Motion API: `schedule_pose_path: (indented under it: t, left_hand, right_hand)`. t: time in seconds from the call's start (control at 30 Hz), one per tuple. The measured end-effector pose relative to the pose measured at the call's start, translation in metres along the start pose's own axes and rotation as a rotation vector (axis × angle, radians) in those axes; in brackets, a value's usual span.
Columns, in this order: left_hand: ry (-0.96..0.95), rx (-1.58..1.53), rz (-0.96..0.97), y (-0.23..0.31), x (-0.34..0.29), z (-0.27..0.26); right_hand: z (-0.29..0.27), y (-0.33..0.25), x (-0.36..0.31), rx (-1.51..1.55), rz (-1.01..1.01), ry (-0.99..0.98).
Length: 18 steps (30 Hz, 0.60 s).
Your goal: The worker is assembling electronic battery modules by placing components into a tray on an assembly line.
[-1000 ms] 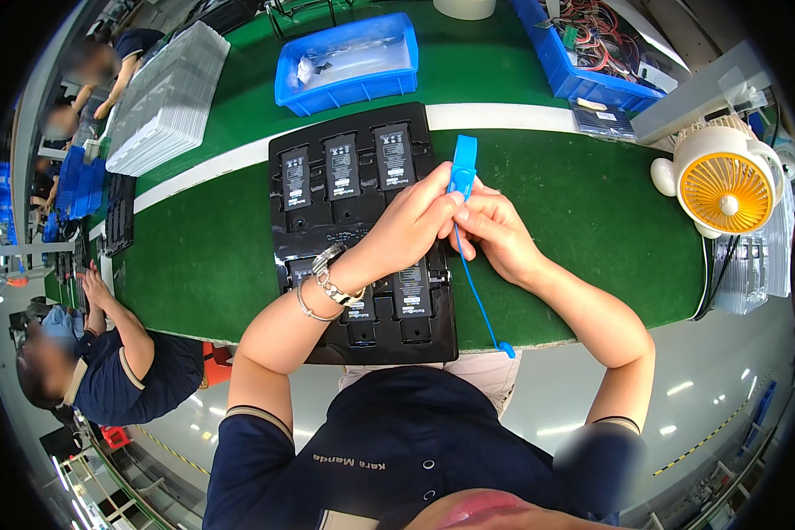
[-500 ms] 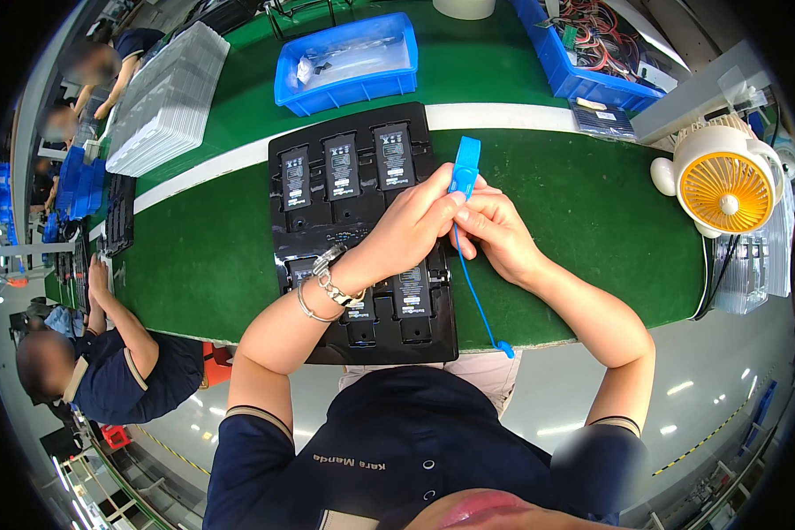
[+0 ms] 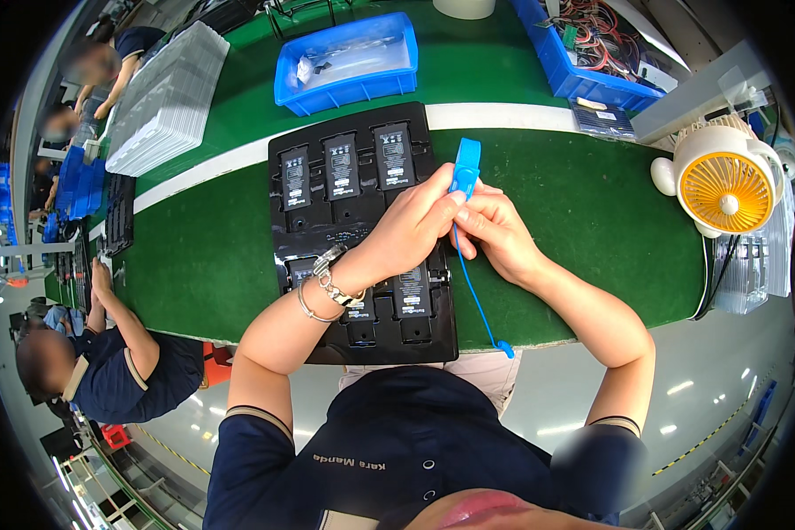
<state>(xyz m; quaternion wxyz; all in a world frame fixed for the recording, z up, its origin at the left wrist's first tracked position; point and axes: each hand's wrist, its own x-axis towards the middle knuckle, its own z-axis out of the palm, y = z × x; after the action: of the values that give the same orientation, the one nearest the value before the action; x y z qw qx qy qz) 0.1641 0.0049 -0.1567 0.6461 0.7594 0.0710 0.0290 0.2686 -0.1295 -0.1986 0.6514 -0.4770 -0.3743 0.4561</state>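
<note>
Over the right edge of a black tray, both my hands are closed together on a blue anti-static wrist strap (image 3: 468, 157). Its band loops upward above my fingers. My left hand (image 3: 415, 221) pinches the strap's lower part from the left, and my right hand (image 3: 505, 234) meets it from the right with fingertips touching. A thin blue cord (image 3: 473, 287) hangs from between them to a plug near the table edge. The black tray (image 3: 327, 237) lies under my left forearm, with flat black batteries (image 3: 342, 168) in its slots. My left forearm hides some lower slots.
A blue bin (image 3: 344, 99) stands beyond the tray, and a blue crate of wires (image 3: 596, 84) is at the far right. A white fan (image 3: 727, 196) with an orange grille stands at right. Stacked pale trays (image 3: 168, 106) rise at the far left; a co-worker (image 3: 141, 371) sits at left.
My hands and the wrist strap stay practically where they were. At left, the co-worker's head and hands have shifted slightly.
</note>
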Motion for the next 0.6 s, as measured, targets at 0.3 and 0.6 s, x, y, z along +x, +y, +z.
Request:
schedule_pose_path:
  t: [0.3, 0.6]
  left_hand:
    - [-0.001, 0.000, 0.000, 0.0026, -0.0003, -0.0003]
    - [0.001, -0.009, 0.001, 0.0051, -0.0005, 0.0003]
  right_hand:
    - [-0.0001, 0.0005, -0.0005, 0.023, 0.019, -0.010]
    - [0.0006, 0.0005, -0.0017, 0.067, 0.043, -0.008]
